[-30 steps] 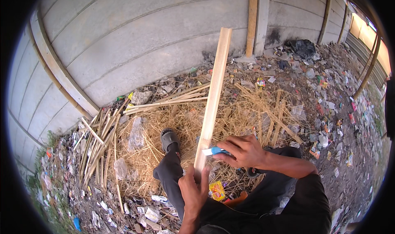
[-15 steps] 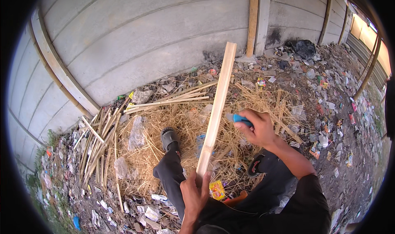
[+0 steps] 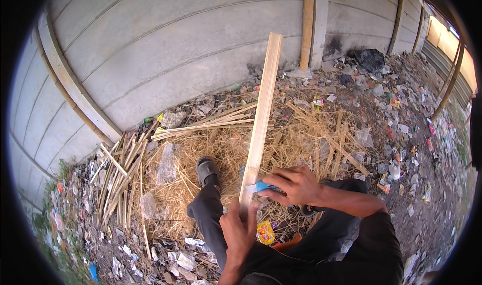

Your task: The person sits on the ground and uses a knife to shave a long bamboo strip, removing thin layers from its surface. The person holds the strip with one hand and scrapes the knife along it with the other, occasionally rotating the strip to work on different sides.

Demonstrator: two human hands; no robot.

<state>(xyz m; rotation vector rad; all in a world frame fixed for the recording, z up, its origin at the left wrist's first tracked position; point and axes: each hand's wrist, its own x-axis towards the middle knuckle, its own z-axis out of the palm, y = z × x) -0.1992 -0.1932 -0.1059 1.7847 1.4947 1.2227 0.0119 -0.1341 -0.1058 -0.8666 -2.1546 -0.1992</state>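
My left hand (image 3: 239, 231) grips the lower end of a long, pale split bamboo piece (image 3: 264, 104), thumb and fingers on either side. The piece points up and away from me, its far end in front of the wall. In my right hand (image 3: 297, 185) is a blue-handled cutter knife (image 3: 262, 185), fingers wrapped round the handle. Its short blade lies at the bamboo, next to a joint in it and just beyond my left hand. Whether the blade has entered the wood I cannot tell.
Straw-like bamboo shavings (image 3: 201, 209) cover the ground around my shoe (image 3: 207, 170). Thin bamboo strips (image 3: 123, 177) lie heaped at left, with more strips (image 3: 211, 124) by the grey wall (image 3: 175, 34). Litter (image 3: 396, 169) spreads to the right; a black plastic bag (image 3: 371, 60) lies farther back.
My right hand has brought the knife down and left, from beside the bamboo to its lower part. The bamboo's far end has shifted slightly up and left; my left hand stays on it.
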